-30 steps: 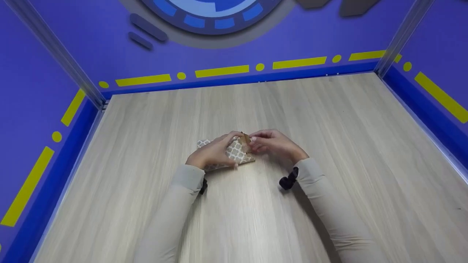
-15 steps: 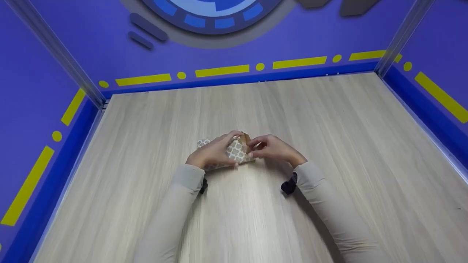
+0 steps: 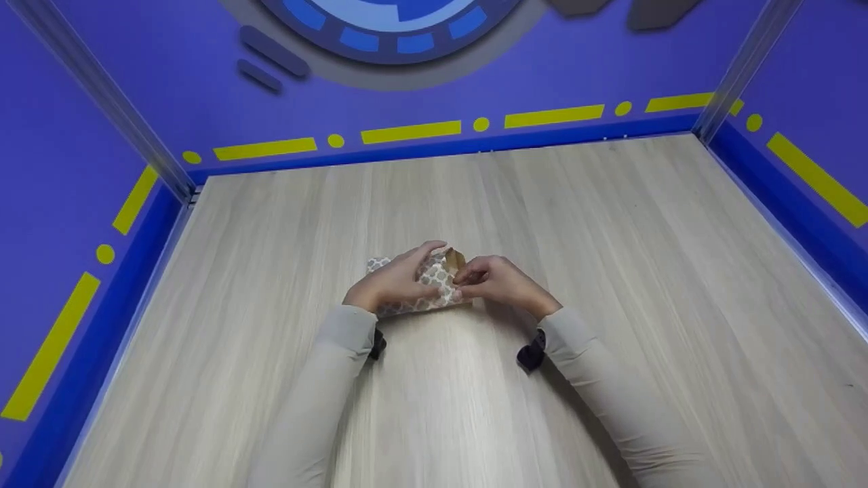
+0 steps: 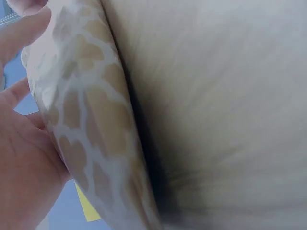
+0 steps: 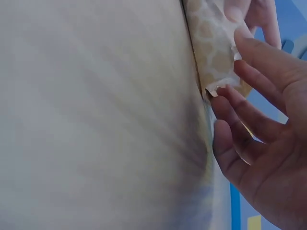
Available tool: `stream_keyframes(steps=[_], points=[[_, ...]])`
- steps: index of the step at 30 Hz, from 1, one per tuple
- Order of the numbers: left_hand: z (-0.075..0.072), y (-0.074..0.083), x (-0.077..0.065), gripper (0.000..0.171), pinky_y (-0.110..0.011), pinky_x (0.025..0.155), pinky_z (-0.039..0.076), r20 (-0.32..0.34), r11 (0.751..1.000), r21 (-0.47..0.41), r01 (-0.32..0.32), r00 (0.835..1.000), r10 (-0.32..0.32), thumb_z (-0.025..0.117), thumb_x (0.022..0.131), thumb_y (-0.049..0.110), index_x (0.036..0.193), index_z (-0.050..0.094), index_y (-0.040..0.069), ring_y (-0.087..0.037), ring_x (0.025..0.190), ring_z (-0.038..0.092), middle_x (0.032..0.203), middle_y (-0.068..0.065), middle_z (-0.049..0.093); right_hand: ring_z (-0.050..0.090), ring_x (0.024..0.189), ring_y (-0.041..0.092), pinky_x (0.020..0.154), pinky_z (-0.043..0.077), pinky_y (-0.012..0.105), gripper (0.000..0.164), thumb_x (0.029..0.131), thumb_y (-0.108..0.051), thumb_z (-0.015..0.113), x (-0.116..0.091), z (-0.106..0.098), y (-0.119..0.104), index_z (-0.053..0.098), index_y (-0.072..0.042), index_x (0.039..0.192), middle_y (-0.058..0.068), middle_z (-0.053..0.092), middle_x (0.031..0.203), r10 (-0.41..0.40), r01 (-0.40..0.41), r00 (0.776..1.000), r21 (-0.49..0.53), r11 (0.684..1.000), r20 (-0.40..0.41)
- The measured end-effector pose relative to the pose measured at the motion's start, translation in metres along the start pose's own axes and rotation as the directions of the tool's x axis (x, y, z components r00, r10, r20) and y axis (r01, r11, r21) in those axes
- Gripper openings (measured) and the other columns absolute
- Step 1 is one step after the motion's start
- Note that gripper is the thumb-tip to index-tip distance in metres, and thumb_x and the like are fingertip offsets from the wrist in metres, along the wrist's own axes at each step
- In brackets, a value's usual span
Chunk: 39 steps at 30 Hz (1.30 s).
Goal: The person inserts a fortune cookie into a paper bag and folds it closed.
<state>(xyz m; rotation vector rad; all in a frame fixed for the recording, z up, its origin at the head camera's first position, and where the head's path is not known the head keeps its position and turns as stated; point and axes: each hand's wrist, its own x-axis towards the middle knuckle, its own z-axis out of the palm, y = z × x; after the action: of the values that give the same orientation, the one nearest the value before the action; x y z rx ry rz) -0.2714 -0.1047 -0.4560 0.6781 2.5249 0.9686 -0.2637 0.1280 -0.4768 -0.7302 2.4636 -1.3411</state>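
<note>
A small package in tan-and-white patterned wrapping paper lies on the table. My left hand spans it from above, thumb on the near side and fingers on the far side, and holds it. At the package's right end a plain brown paper flap sticks up. My right hand pinches the paper at that end, just below the flap, between thumb and fingertips. In the right wrist view, the patterned paper's end looks creased and ragged. The left wrist view has the package's patterned side close up; what is inside stays hidden.
The light wood table carries the package. Blue-purple panels with yellow dashes close it in at the back, left and right. Black wrist cameras, one being the right device, hang below both sleeves.
My right hand has moved down along the package's right end, toward me, and now pinches lower paper. The brown flap has come into clearer view. My left hand stays almost in place.
</note>
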Motion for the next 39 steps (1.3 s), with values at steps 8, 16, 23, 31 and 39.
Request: stream_keyframes(steps=[8, 16, 23, 31, 39], points=[[-0.002, 0.0, 0.0, 0.06, -0.047, 0.111, 0.034, -0.003, 1.0, -0.02, 0.002, 1.0, -0.002, 0.052, 0.098, 0.035, 0.151, 0.027, 0.022, -0.029, 0.137, 0.039, 0.153, -0.008, 0.037, 0.061, 0.081, 0.008, 0.073, 0.049, 0.021, 0.012, 0.082, -0.015, 0.075, 0.003, 0.006, -0.003, 0.075, -0.004, 0.086, 0.009, 0.073, 0.092, 0.002, -0.003, 1.0, -0.03, 1.0, -0.024], [-0.003, 0.001, 0.002, 0.049, -0.042, 0.115, 0.029, -0.009, 1.0, 0.003, 0.016, 1.0, -0.016, 0.041, 0.103, 0.032, 0.148, 0.034, 0.013, -0.027, 0.139, 0.037, 0.152, -0.009, 0.039, 0.059, 0.085, 0.011, 0.074, 0.048, 0.021, 0.012, 0.081, -0.015, 0.077, 0.001, 0.006, -0.003, 0.073, -0.004, 0.084, 0.009, 0.07, 0.095, -0.036, 0.035, 0.999, -0.02, 0.999, -0.023], [-0.005, 0.001, 0.001, 0.05, -0.043, 0.113, 0.031, -0.004, 0.998, 0.017, 0.066, 0.998, -0.066, 0.034, 0.103, 0.04, 0.146, 0.038, 0.015, -0.027, 0.137, 0.04, 0.15, -0.008, 0.042, 0.059, 0.102, 0.023, 0.081, 0.048, 0.026, 0.008, 0.082, -0.011, 0.075, 0.001, 0.006, -0.004, 0.072, -0.004, 0.083, 0.011, 0.067, 0.105, -0.052, 0.051, 0.999, -0.059, 0.997, -0.012], [-0.009, -0.003, 0.001, 0.045, -0.046, 0.108, 0.037, -0.121, 0.993, -0.045, 0.112, 0.986, -0.117, 0.029, 0.105, 0.038, 0.139, 0.047, 0.014, -0.03, 0.131, 0.047, 0.14, -0.012, 0.052, 0.054, 0.115, 0.032, 0.099, 0.041, 0.045, 0.009, 0.083, -0.01, 0.073, -0.001, -0.004, -0.006, 0.069, -0.002, 0.083, 0.018, 0.061, 0.119, -0.087, 0.082, 0.993, -0.056, 0.995, -0.078], [-0.008, -0.006, 0.002, 0.039, -0.044, 0.105, 0.039, -0.276, 0.956, -0.284, 0.075, 0.948, -0.157, 0.04, 0.103, 0.028, 0.133, 0.053, 0.006, -0.029, 0.124, 0.051, 0.134, -0.014, 0.055, 0.04, 0.13, 0.039, 0.088, 0.049, 0.052, 0.01, 0.087, -0.01, 0.07, -0.002, -0.016, -0.01, 0.07, -0.001, 0.091, 0.026, 0.045, 0.136, -0.109, 0.108, 0.987, -0.017, 0.994, -0.118]])
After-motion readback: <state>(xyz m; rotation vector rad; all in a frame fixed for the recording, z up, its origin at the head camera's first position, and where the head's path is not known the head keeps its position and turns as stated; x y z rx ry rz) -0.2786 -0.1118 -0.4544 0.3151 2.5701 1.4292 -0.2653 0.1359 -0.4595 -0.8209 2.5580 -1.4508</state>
